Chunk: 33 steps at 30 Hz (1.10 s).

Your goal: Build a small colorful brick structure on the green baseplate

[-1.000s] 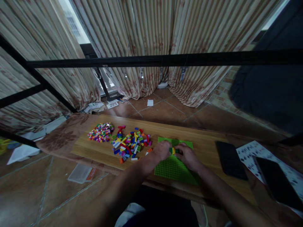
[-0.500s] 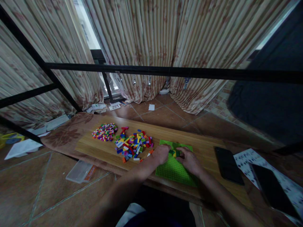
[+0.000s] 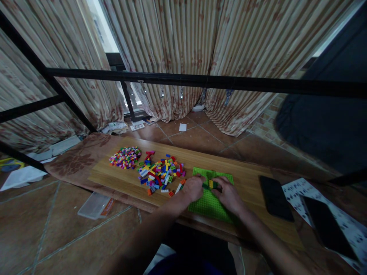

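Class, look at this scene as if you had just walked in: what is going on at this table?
A person sits at a wooden board with both hands on a green baseplate. The left hand and right hand meet around a small cluster of yellow and green bricks on the plate. To the left lie a pile of mixed bricks and a heap of tiny colourful pieces. A dark phone lies to the right.

Bright green studded baseplate [image 3: 210, 202], multicoloured brick pile [image 3: 161, 173], small pink-yellow bead heap [image 3: 125, 157], wood-grain table [image 3: 249, 179], beige striped curtains [image 3: 183, 49], black phone [image 3: 275, 198]
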### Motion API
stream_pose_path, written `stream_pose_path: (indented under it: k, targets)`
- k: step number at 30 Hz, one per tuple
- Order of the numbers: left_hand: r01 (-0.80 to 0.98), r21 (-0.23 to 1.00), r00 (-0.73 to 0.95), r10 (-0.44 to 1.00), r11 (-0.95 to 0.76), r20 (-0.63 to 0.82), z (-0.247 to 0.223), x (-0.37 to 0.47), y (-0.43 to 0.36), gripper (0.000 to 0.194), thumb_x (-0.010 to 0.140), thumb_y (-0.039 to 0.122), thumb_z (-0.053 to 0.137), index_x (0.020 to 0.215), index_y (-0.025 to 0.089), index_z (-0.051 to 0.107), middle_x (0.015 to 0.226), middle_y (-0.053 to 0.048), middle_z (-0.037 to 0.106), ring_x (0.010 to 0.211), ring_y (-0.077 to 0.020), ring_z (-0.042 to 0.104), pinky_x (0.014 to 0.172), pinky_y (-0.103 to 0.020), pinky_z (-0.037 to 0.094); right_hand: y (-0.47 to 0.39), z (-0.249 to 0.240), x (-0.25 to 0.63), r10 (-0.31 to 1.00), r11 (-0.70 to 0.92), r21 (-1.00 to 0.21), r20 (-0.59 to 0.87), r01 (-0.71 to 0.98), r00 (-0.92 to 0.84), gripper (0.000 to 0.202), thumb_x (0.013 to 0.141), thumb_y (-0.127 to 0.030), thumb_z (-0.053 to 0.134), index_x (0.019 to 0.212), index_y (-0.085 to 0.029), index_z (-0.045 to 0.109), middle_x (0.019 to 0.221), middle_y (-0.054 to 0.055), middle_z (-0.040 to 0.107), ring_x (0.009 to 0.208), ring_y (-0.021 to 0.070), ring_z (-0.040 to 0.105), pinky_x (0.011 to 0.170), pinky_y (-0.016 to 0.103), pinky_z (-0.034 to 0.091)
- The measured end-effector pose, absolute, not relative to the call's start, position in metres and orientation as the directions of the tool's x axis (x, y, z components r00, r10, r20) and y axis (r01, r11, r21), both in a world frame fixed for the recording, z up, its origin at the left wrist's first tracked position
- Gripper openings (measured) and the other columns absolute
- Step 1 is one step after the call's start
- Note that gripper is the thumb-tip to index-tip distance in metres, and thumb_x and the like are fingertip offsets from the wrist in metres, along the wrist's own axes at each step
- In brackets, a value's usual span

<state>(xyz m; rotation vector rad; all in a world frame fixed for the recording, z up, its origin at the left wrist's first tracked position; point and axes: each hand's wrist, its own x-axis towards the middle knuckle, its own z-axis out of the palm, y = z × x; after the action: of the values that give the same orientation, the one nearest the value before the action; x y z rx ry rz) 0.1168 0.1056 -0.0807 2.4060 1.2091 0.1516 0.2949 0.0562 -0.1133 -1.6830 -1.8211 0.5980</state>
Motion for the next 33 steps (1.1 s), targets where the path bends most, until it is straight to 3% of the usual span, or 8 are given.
stream_pose_path:
  k: [7,12,16,21,24,28,33]
  targets:
    - [0.719,0.450,0.623,0.778,-0.530,-0.079,-0.081,0.118,0.101,0.021,0.082,0.015,0.054,0.099,0.016,0.066,0.105,-0.011,0.066,0.100,-0.0245,0.064,0.091,-0.036,0.050,0.055,-0.108,0.292,0.987,0.088,-0.637,0.157,0.766,0.018,0.031,0.079,-0.022,0.055,0.109,-0.021,0.061,0.109,0.008,0.059,0.080,0.0184,0.061,0.080,0.037,0.051]
    - [0.712,0.497,0.603,0.795,-0.495,-0.072,-0.082,0.111,0.079,0.021,0.088,0.023,0.048,0.102,0.017,0.063,0.098,-0.009,0.068,0.092,-0.0223,0.065,0.085,-0.033,0.051,0.037,-0.099,0.275,0.987,0.136,-0.691,0.157,0.710,-0.036,0.031,0.082,-0.026,0.053,0.111,-0.023,0.061,0.109,0.006,0.061,0.085,0.0188,0.062,0.082,0.036,0.051]
    - [0.612,0.716,0.523,0.851,-0.337,-0.046,-0.088,0.105,0.062,0.024,0.090,0.021,0.042,0.099,0.018,0.064,0.094,-0.006,0.069,0.088,-0.0185,0.064,0.080,-0.028,0.049,0.019,-0.100,0.259,0.990,0.137,-0.748,0.112,0.649,-0.079,0.034,0.081,-0.025,0.051,0.113,-0.026,0.062,0.111,0.005,0.063,0.092,0.0185,0.062,0.084,0.035,0.051]
    - [0.394,0.918,0.371,0.922,-0.054,-0.105,-0.095,0.105,0.054,0.024,0.088,0.022,0.042,0.077,0.017,0.063,0.071,-0.002,0.062,0.067,-0.0144,0.057,0.062,-0.024,0.044,0.012,-0.110,0.250,0.991,0.049,-0.760,0.120,0.648,0.065,0.043,0.080,-0.034,0.055,0.121,-0.021,0.058,0.105,0.007,0.066,0.084,0.0193,0.064,0.079,0.035,0.053]
    - [0.262,0.958,0.276,0.942,0.118,-0.192,-0.099,0.107,0.051,0.021,0.085,0.023,0.046,0.070,0.017,0.059,0.062,0.001,0.054,0.058,-0.0125,0.051,0.053,-0.022,0.040,0.010,-0.112,0.246,0.982,0.017,-0.746,0.138,0.666,0.130,0.042,0.080,-0.040,0.057,0.116,-0.019,0.060,0.099,0.007,0.066,0.082,0.0202,0.065,0.077,0.035,0.053]
    - [0.147,0.960,0.283,0.919,0.240,-0.273,-0.104,0.110,0.047,0.017,0.085,0.026,0.048,0.074,0.017,0.057,0.057,0.002,0.052,0.051,-0.0113,0.048,0.049,-0.022,0.039,0.007,-0.111,0.244,0.978,0.039,-0.720,0.170,0.693,0.122,0.033,0.082,-0.038,0.054,0.108,-0.021,0.063,0.098,0.007,0.067,0.084,0.0203,0.065,0.077,0.035,0.053]
    - [0.224,0.962,0.330,0.917,0.155,-0.225,-0.103,0.104,0.042,0.014,0.086,0.024,0.047,0.081,0.018,0.058,0.066,0.001,0.058,0.060,-0.0121,0.055,0.057,-0.022,0.044,0.008,-0.109,0.255,0.974,0.075,-0.670,0.207,0.739,0.089,0.032,0.084,-0.041,0.055,0.109,-0.023,0.063,0.107,0.008,0.064,0.098,0.0230,0.062,0.086,0.039,0.050]
